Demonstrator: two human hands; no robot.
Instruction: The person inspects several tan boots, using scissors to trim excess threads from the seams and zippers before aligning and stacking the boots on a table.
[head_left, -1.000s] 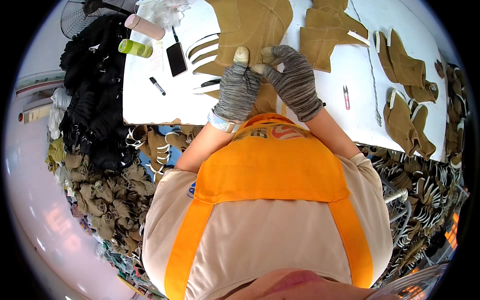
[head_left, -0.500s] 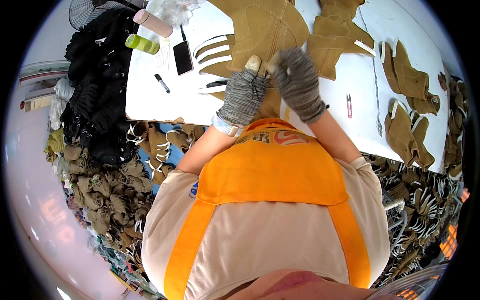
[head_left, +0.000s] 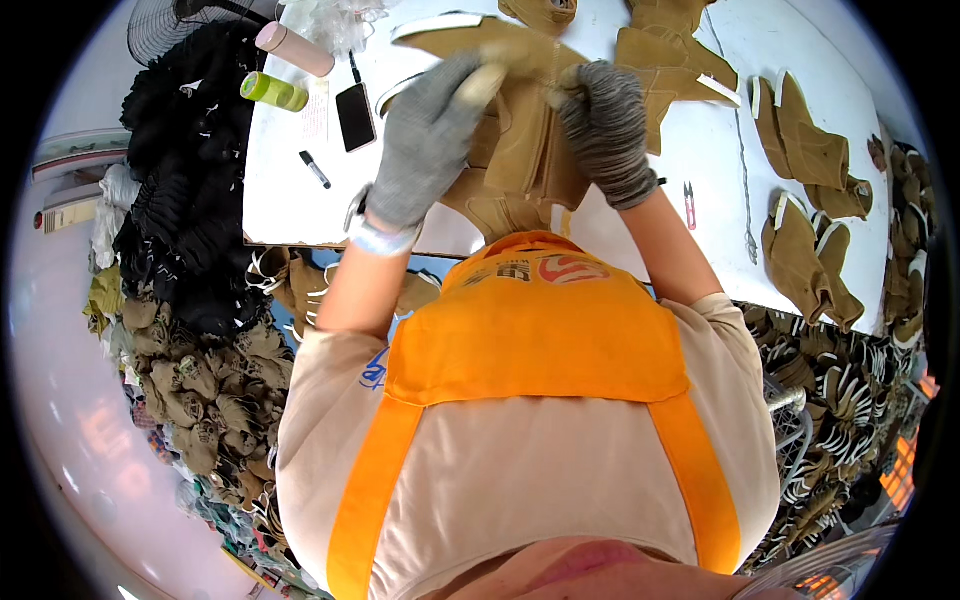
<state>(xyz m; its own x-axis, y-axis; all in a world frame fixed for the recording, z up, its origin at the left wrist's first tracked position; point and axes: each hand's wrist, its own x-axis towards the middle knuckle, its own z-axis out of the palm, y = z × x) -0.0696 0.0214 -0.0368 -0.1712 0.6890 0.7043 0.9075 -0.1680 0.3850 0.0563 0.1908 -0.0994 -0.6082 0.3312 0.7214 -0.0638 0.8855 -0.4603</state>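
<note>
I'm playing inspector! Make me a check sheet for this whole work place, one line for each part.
Surface: white table, mostly covered toward the middle.
Things: brown boot upper at the hands; paired brown pieces farther right.
Clutter: phone, marker, pink bottle, red snips.
Hands: left hand gloved, fingertips blurred; right hand gloved, curled at the upper's edge, grip unclear.
Cables: thin dark strand on the right; cannot tell if it's a cable.
Surroundings: black heap left of the table.

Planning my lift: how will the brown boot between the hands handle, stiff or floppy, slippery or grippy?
The boot will probably flop, since its panels look thin. It likely won't slip much, as its surface looks matte and suede-like.
</note>
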